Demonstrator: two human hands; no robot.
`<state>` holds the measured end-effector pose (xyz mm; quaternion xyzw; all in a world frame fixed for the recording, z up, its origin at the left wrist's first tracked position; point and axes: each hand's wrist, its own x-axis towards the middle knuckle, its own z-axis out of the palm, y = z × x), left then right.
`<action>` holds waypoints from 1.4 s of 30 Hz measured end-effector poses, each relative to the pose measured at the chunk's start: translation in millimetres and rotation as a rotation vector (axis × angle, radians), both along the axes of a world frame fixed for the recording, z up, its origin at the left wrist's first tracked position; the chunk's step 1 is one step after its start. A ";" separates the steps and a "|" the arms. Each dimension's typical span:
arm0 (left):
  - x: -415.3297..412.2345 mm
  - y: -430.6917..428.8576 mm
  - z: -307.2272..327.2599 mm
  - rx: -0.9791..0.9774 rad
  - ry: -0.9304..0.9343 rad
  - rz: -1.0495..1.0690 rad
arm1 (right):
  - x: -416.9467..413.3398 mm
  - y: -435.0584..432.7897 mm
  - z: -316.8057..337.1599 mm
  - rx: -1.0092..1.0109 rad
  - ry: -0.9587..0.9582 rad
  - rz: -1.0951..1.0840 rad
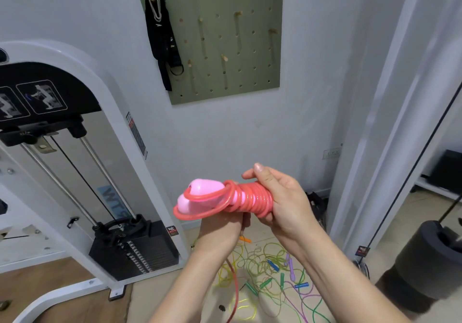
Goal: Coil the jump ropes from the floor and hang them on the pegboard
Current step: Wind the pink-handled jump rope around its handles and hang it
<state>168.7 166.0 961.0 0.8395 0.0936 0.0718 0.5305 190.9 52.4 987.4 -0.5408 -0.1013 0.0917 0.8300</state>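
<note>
A red jump rope (252,197) is wound in tight turns around its pink handles (200,192), held at chest height in front of the wall. My right hand (282,197) grips the wound part from the right. My left hand (225,225) holds the bundle from underneath, mostly hidden by it. A loose red loop circles the pink handle ends. The green pegboard (265,55) hangs on the wall above, with several wooden pegs (225,58). Several more jump ropes (270,280) in green, yellow, purple and blue lie tangled on the floor below my arms.
Black straps with a carabiner (162,37) hang on the pegboard's left side. A white weight-stack machine (105,222) fills the left. A white frame post (390,122) and a black foam roller pad (430,255) stand at the right.
</note>
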 end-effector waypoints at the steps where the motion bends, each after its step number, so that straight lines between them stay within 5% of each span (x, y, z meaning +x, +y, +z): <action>1: 0.3 -1.8 0.0 0.030 -0.015 0.033 | 0.0 0.8 0.8 -0.011 0.000 -0.032; 6: -12.2 -7.5 -1.0 -0.008 -0.113 -0.016 | 12.5 5.9 -5.3 -0.137 -0.072 -0.337; 13: -27.0 -1.3 18.9 1.008 -0.311 -0.032 | 21.1 -4.1 -18.5 -0.766 -0.436 -0.595; 22: -28.0 20.0 41.6 1.265 -0.477 -0.182 | 26.2 -13.7 -18.0 -1.212 -0.897 -0.615; 26: -18.3 41.0 63.5 1.103 -0.451 -0.331 | 22.3 -22.3 -10.0 -1.228 -1.087 -0.301; 30: -10.3 53.4 67.1 0.711 -0.410 -0.488 | 16.0 -32.8 17.0 -1.027 -1.061 -0.081; 36: -11.5 40.0 66.9 -0.041 -0.217 -0.529 | 13.9 -35.6 34.6 -0.553 -0.663 0.269; 42: -6.5 16.2 34.8 -0.603 -0.148 -0.368 | 7.5 -23.6 25.6 -0.216 -0.292 0.159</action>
